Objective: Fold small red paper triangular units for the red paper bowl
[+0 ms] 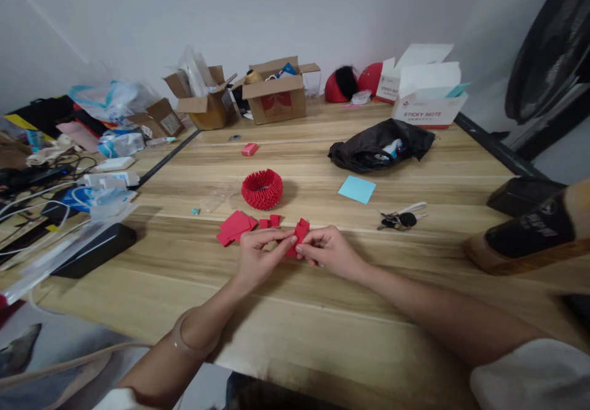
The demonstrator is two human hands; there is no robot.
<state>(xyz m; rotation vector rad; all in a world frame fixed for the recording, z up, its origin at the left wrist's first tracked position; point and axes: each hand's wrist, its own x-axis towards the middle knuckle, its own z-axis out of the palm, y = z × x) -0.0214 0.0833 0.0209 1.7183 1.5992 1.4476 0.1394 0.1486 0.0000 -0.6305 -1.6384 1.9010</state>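
Between my two hands is a narrow folded piece of red paper (302, 230), its upper end sticking up past the fingers. My left hand (262, 253) pinches it from the left with thumb and forefinger. From the right, my right hand (332, 252) pinches its lower part, the other fingers curled. Just beyond my left hand lie a few flat red paper sheets (235, 227) and small red paper pieces (270, 221). Farther back stands a round red bowl (262, 190) built of many folded paper pieces. The fingers partly hide the held paper.
A blue paper square (357, 189), keys (402, 218) and a black bag (380, 145) lie to the right. Cardboard boxes (276, 98) and a sticky note box (426, 109) line the back. Cables and a black box (99, 250) crowd the left; a large bottle (530, 232) lies right.
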